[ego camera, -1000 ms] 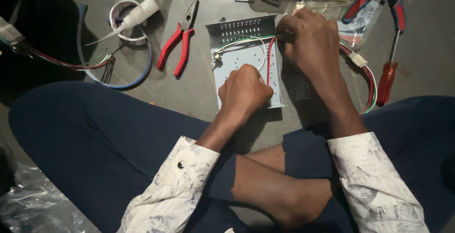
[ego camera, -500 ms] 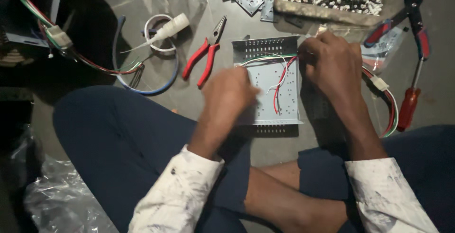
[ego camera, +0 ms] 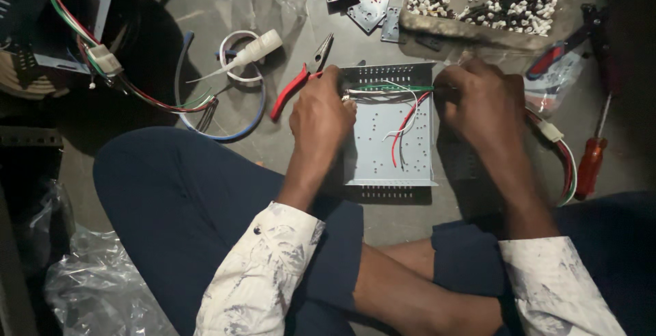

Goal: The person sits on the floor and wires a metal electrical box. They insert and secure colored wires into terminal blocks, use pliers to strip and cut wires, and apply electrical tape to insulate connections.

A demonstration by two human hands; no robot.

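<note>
A grey metal chassis (ego camera: 389, 155) with vent slots lies on the floor in front of my crossed legs. Red, white and green wires (ego camera: 402, 114) run across its far edge and hang down into it. My left hand (ego camera: 320, 118) rests at the chassis's far left corner, with its fingertips pinched on the wire ends there. At the far right corner, my right hand (ego camera: 478, 107) is closed on the wire bundle where it comes in over the side wall. That bundle loops away to the right with a white connector (ego camera: 550, 131).
Red-handled pliers (ego camera: 295, 84) lie just left of the chassis. A red-handled screwdriver (ego camera: 592, 158) and cutters (ego camera: 557, 59) lie right. A tray of small white parts (ego camera: 478, 32) and metal brackets (ego camera: 370, 9) sit behind. A white tube on coiled cable (ego camera: 254, 50) and a wire harness (ego camera: 102, 59) lie left.
My left hand has moved from the near middle of the chassis up to its far left corner and onto the wires. The right hand stays at the far right corner.
</note>
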